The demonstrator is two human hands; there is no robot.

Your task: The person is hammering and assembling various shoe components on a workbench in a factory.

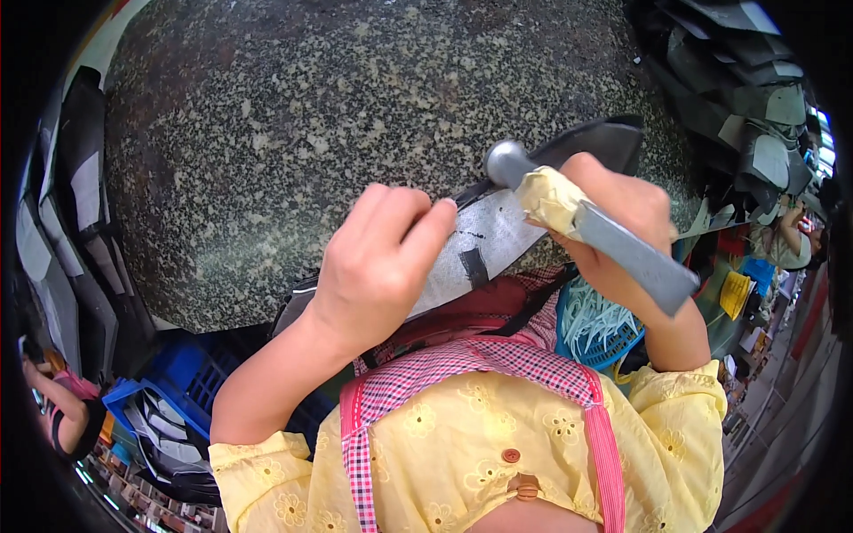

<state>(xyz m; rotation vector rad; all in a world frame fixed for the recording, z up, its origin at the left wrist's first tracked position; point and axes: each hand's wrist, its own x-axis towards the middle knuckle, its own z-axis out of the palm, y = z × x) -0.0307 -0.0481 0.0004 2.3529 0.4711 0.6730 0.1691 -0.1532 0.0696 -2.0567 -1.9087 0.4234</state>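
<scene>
Head view: left hand pinches the near edge of a flat grey-and-black piece lying on the speckled granite slab, its long axis running 8 to 2 o'clock. Right hand is wrapped around a tape-wound metal hammer, head poised just over the piece at 2 o'clock; the right hand is nearer the far end.

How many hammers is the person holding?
1. The metal hammer is gripped in the right hand, its head over the grey sheet piece that the left hand pins down.
</scene>
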